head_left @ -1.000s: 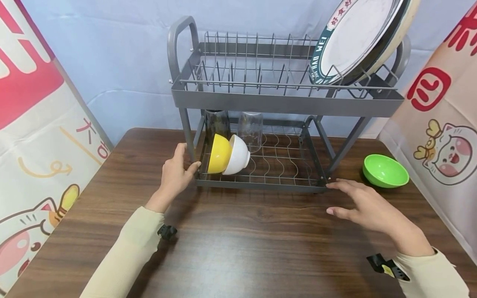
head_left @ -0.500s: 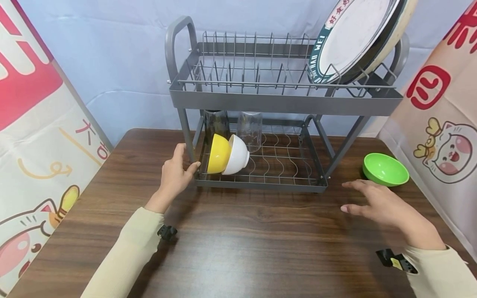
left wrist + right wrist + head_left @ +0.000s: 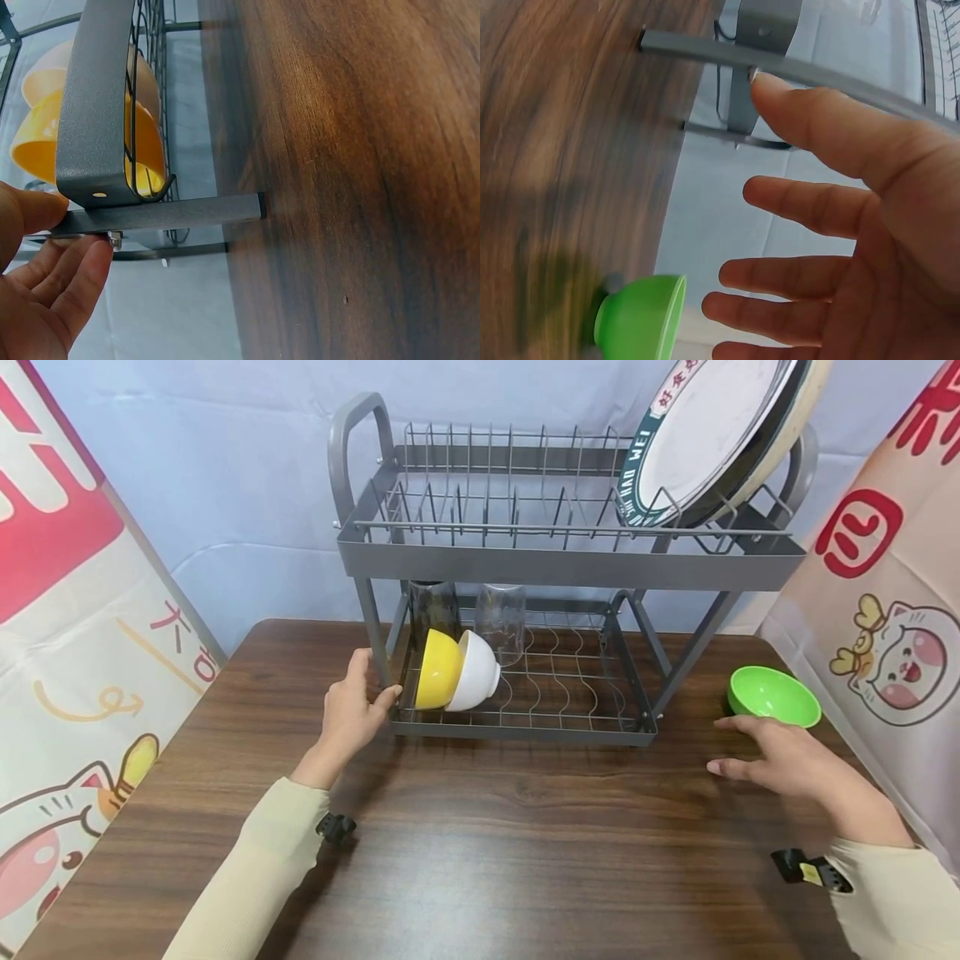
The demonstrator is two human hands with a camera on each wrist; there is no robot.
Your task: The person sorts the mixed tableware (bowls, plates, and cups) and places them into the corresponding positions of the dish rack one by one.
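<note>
A grey two-tier dish rack point(image 3: 570, 564) stands on the table, and my left hand point(image 3: 348, 710) pinches its front left leg. In the left wrist view the thumb lies on one side of that leg point(image 3: 180, 214), the fingers on the other. Beside this hand, a yellow bowl point(image 3: 437, 670) and a white bowl point(image 3: 477, 672) lean on their sides, nested, on the lower tier. My right hand point(image 3: 802, 764), holding nothing, hovers just in front of a green bowl point(image 3: 772, 695). The right wrist view shows its fingers spread, with the green bowl point(image 3: 636, 322) apart from them.
Behind the small bowls stand a dark glass point(image 3: 435, 610) and a clear glass point(image 3: 501, 622). Large plates point(image 3: 693, 439) with a green-lettered rim in front lean at the upper tier's right end. Printed cloths hang on both sides of the wooden table point(image 3: 480, 843).
My right hand has moved right, from the rack's front right corner to the green bowl. The left hand keeps its grip on the leg; the rack shifts very slightly left in view.
</note>
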